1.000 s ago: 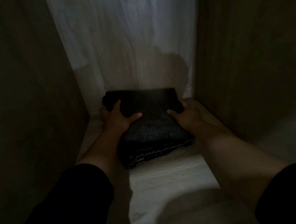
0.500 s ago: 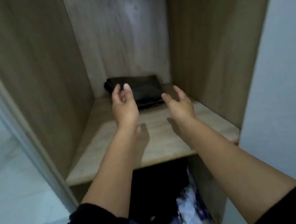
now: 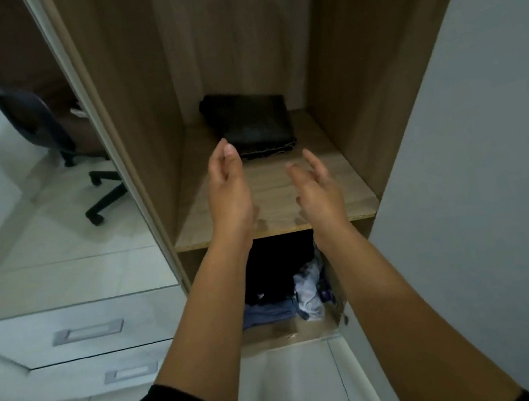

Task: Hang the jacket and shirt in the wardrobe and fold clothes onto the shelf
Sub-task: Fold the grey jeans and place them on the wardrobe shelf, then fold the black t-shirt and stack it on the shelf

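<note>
Both hands empty, fingers loose: left hand (image 3: 227, 185), right hand (image 3: 318, 188) above shelf (image 3: 280, 223) front edge; folded garment (image 3: 252, 122) at back

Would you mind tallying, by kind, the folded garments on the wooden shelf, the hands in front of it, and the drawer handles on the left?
Folded dark garment on the shelf: 1
Hands, both empty: 2 (left hand, right hand)
Drawer handles: 2 (upper handle, lower handle)
Total: 5
</note>
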A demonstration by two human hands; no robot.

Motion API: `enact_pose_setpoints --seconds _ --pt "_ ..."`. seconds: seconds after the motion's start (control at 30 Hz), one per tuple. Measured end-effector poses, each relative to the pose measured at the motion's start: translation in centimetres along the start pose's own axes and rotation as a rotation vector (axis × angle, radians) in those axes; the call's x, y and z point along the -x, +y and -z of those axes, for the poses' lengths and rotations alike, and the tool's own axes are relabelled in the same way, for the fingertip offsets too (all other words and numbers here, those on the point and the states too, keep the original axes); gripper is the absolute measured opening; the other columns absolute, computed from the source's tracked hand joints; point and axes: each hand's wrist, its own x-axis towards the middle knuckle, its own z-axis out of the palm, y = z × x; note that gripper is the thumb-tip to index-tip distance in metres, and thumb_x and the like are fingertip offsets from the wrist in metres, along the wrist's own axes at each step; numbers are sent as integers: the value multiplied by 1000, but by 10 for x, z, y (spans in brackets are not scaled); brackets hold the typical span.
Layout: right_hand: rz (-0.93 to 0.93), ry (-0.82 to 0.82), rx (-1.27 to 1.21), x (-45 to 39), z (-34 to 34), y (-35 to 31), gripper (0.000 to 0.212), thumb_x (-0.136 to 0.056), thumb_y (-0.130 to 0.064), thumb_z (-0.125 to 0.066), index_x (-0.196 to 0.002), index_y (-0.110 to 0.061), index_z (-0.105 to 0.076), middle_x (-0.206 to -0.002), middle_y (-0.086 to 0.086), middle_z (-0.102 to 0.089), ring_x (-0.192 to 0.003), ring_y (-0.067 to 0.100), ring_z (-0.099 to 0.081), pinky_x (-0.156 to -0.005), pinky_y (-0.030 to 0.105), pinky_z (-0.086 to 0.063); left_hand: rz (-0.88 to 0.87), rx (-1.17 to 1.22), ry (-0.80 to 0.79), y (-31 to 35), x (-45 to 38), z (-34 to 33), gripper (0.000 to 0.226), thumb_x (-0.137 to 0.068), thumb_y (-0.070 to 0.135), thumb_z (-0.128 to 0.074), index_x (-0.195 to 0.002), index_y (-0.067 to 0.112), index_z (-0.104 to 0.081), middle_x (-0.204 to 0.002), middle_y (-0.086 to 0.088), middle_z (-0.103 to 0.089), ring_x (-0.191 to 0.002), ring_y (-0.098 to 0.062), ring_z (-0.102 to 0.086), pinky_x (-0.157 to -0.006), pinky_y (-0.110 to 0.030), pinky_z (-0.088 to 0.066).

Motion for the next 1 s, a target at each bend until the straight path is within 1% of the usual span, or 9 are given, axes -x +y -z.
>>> enact_pose_setpoints --seconds 0.07,0.17,0.27,0.4,0.5,0.63,0.7,0.8,1.0 --pt "15 -31 18 17 -1 -31 53 -90 -39 -59 -139 -39 -39 -132 -6 -47 -112 8 -48 -105 31 -39 23 -17 25 32 6 2 43 -97 46 -37 -137 32 -41 -141 5 -46 -129 -11 -43 -108 -41 -38" --pt "3 -55 30 43 -3 -82 55 -90 -38 -60 -140 -37 -39 -130 -6 -51 -113 7 -49 -101 28 -40 58 -50 35 82 19 2 43 -97 46 -38 -137 31 -43 -140 4 -48 -128 -11 -44 -110 -43 -37" --pt "-15 -90 31 68 -8 -139 55 -90 -36 -60 -141 -34 -38 -139 -3 -48 -111 6 -47 -102 29 -40 86 -78 31 142 34 2 42 -98 45 -37 -137 30 -43 -140 4 -48 -127 -11 -45 -109 -41 -37" --pt "12 -122 69 96 -18 -214 54 -90 -38 -60 -140 -36 -40 -138 -4 -48 -114 7 -47 -101 29 -41 84 -90 47 223 53 6 41 -98 45 -36 -136 30 -43 -139 4 -48 -127 -11 -45 -110 -41 -36" --pt "46 -172 94 117 -25 -251 54 -89 -40 -60 -139 -38 -40 -138 -5 -49 -119 9 -49 -105 36 -42 52 -109 90 268 70 16 44 -98 47 -35 -138 32 -40 -142 5 -46 -130 -12 -43 -110 -43 -36" --pt "85 -308 124 150 -37 -277 54 -90 -41 -57 -141 -37 -38 -139 -6 -48 -123 12 -48 -106 39 -42 8 -139 216 306 105 41 48 -98 48 -32 -144 31 -33 -148 5 -39 -134 -13 -38 -112 -41 -34" --pt "92 -377 146 169 -44 -283 54 -91 -39 -57 -142 -35 -38 -139 -5 -48 -121 12 -50 -105 39 -43 -18 -151 293 318 128 59 50 -99 47 -30 -147 31 -26 -152 7 -32 -138 -13 -33 -113 -33 -29" --pt "86 -515 151 203 -56 -284 54 -91 -37 -58 -142 -31 -40 -139 -2 -49 -121 13 -51 -105 39 -42 -26 -193 454 328 171 88 53 -100 48 -28 -149 31 -20 -155 8 -26 -140 -13 -27 -98 -20 -22" --pt "49 -829 174 287 -81 -261 53 -93 -34 -55 -142 -29 -39 -139 -2 -48 -122 17 -49 -106 40 -41 -13 -223 778 335 275 145 55 -99 48 -28 -150 29 -18 -154 8 -28 -141 -13 -27 -103 -24 -24"
